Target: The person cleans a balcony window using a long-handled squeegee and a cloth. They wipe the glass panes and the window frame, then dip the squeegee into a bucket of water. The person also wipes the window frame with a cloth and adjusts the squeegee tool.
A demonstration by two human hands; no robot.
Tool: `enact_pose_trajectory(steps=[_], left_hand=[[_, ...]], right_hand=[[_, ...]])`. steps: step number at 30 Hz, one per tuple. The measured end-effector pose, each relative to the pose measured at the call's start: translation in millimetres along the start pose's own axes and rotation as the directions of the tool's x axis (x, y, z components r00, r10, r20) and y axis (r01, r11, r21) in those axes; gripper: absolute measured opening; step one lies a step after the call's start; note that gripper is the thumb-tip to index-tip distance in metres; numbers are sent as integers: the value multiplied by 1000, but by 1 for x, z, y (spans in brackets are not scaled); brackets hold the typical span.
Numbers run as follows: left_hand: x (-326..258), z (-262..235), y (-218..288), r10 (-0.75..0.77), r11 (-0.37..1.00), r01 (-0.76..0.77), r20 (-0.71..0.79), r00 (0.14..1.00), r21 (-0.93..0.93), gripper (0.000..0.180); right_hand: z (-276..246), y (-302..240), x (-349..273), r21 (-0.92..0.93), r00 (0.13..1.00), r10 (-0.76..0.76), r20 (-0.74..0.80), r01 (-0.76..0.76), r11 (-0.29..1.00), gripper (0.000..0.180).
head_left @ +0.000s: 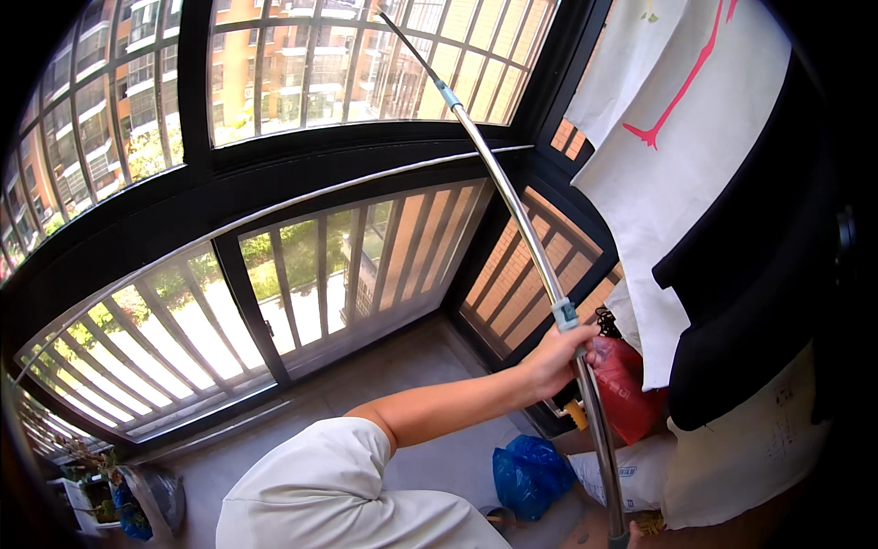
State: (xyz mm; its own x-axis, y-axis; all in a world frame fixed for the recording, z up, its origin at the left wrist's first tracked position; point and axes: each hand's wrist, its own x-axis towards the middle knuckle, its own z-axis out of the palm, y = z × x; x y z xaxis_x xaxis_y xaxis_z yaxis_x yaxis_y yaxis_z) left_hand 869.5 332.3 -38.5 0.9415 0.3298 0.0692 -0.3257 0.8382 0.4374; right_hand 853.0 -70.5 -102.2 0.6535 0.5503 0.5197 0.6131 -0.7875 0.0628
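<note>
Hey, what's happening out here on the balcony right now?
A person is holding a long metal pole slanted up toward the top of the window bars. The left hand is wrapped around the pole just below a pale blue collar; the right hand barely shows at the pole's lower end, at the picture's bottom edge. Laundry hangs at the right: a white cloth with a pink mark and a black garment. A blue bag lies on the floor.

Sunlit enclosed balcony: black-framed barred windows (302, 265) fill the upper left and centre, apartment blocks (302, 64) beyond; grey floor (384, 375) lies lower centre.
</note>
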Motion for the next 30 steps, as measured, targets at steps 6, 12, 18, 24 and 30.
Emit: enact_pose_trajectory(steps=[6,12,18,24,30], left_hand=[[-15,14,25,69,983,-84,93,993,161,20],[-21,49,122,207,949,-254,241,948,185,24],[-29,51,160,184,934,-273,344,921,230,20],[-37,78,169,544,676,-439,1,839,591,47],[-34,91,168,680,543,-534,34,732,648,36]], right_hand=[[82,-19,-20,490,992,-95,83,42,871,45],[36,-95,68,903,844,-336,418,-345,256,48],[30,-123,107,689,525,-708,472,-721,-75,46],[48,-144,105,844,728,-430,535,-488,223,25],[64,-154,107,872,794,-373,480,-383,306,23]])
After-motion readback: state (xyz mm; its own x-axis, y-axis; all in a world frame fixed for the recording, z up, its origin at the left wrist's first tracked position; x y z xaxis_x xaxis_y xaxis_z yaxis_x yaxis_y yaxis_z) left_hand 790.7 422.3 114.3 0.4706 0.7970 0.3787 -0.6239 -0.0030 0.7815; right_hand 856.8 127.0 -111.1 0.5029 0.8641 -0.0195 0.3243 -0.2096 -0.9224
